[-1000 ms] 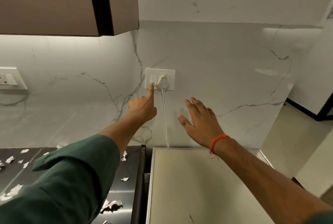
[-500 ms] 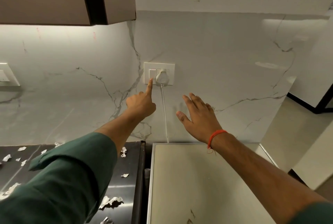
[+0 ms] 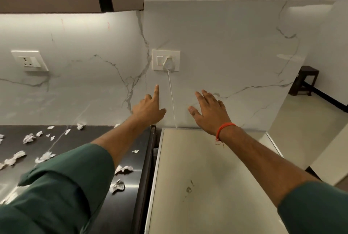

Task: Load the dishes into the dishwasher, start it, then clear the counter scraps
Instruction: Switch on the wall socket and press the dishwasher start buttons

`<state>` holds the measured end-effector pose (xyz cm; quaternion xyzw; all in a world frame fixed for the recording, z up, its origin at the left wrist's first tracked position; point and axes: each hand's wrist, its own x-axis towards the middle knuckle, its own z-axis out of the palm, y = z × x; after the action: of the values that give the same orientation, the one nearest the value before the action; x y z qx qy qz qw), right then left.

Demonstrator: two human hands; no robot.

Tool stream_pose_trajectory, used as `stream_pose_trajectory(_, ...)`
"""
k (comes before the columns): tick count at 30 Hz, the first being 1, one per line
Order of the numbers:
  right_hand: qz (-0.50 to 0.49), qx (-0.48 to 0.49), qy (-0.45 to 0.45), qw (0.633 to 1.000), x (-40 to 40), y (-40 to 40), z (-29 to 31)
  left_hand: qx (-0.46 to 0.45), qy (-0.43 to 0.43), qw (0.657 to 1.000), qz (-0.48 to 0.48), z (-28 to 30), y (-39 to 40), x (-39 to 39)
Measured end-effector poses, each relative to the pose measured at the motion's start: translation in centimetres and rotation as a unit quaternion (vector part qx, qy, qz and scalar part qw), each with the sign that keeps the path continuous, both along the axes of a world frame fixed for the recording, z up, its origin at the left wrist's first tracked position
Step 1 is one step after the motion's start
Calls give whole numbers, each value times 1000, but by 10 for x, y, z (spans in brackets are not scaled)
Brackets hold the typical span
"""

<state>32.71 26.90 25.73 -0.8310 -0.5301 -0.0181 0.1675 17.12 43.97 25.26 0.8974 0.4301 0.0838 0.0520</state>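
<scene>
Judging by the raised left hand [image 3: 148,108], index finger straight and the other fingers curled on nothing, just below the wall switch [image 3: 159,60], we take the step in hand to be powering the dishwasher. The right hand [image 3: 211,110] is spread flat and empty, hovering close to the marble wall; we cannot tell if it touches. The plug [image 3: 169,62] sits in the socket beside the switch, and its white cord [image 3: 172,100] runs straight down behind the dishwasher top [image 3: 203,186], whose long axis runs near to far, its far edge against the wall. The dishwasher's front and controls are out of view. The next move, we judge, calls for reaching down to those controls, then gathering the paper scraps [image 3: 29,138] strewn over the dark counter [image 3: 130,196] on the left.
</scene>
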Motion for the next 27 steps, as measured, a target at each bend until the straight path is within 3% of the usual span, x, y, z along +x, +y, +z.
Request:
stream_pose_trajectory(8, 21, -7, 14, 1000, -22, -76, -17, 31, -5, 999, -12, -27, -106, -40)
stream_pose_trajectory(14, 42, -25, 35, 998, -54, -132, -48, 6, 11, 1000, -7, -56, -177, -75)
stream_pose_trajectory(27, 26, -70, 62, 995, -123, -216, -105, -38, 66, 997, -4, -102, -264, -157)
